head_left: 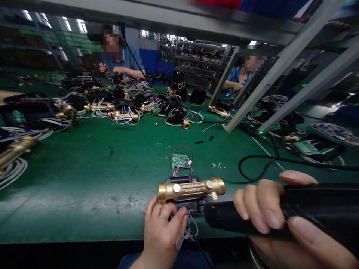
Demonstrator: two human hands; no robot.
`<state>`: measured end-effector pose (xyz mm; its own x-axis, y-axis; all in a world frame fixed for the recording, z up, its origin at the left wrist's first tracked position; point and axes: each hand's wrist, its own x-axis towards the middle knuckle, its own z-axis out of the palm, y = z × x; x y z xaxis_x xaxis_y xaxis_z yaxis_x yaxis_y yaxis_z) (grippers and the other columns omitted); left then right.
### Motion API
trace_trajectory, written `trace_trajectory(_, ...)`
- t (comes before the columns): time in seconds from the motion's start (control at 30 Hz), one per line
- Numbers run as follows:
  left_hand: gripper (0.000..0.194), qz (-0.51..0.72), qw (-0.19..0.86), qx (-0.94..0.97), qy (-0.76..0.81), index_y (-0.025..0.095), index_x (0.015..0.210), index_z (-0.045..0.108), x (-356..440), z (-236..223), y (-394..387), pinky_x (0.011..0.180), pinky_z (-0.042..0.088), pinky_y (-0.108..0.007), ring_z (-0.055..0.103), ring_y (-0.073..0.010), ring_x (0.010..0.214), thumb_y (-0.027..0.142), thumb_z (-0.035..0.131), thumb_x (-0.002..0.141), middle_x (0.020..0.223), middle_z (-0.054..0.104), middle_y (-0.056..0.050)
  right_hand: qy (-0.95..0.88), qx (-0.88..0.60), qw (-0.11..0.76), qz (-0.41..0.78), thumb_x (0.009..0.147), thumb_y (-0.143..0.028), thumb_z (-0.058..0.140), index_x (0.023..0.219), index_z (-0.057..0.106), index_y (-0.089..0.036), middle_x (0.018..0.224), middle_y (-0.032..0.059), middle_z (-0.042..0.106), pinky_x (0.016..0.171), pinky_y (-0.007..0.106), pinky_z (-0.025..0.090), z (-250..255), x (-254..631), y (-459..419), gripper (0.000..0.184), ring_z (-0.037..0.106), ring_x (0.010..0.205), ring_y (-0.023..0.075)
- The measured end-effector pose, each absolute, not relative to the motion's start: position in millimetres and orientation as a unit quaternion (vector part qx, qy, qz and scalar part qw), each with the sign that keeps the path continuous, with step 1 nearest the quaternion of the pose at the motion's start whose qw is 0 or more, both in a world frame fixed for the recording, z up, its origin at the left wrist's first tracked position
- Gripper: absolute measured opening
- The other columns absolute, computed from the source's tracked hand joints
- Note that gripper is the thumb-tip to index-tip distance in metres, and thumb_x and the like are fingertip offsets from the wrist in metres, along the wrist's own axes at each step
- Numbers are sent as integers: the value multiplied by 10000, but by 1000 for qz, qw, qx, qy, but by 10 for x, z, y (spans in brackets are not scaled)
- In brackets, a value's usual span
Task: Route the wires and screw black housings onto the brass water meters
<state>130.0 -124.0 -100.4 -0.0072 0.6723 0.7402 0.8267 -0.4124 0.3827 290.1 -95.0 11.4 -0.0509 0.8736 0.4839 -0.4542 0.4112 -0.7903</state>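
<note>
My right hand [266, 209] grips a black electric screwdriver [227, 216], whose thin shaft points left at the fingertips of my left hand [165, 228]. My left thumb and forefinger are pinched together at the shaft's tip; what they hold is too small to make out. The other left fingers rest against a brass pipe fitting [193, 189] with threaded ends. It lies across a black plastic housing [193, 206], partly hidden beneath it. Grey cable [190, 233] loops below my left fingers. Behind the housing, a green circuit board [180, 160] lies wired to it.
Small screws [218, 165] and black strips [199, 142] lie on the green table [84, 160]. Brass fittings [123, 115] with wired housings line the back. A black cable [280, 158] curves at right, near a metal post [252, 89]. Two people work across the table.
</note>
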Motion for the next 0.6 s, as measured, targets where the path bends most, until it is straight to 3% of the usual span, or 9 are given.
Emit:
trace_trajectory(0.37,207,-449,86,-708,-538,255,877,698,1279,-1022,-1242,986,362,-384,538,-131,690,277,503,945,720,604,21,-592,-196,590,513,882,-315,640,1164,567,-290,623,-47,527,521,280,444,272,2798,-828,293,490,515,109)
trace_trajectory(0.6,191,-456,77,-714,-526,260,882,701,1256,-1038,-1231,986,370,-394,534,-127,681,297,523,938,709,606,17,-606,-216,590,487,866,-316,660,1154,584,-299,621,-37,526,515,295,464,347,2806,-815,298,504,515,126)
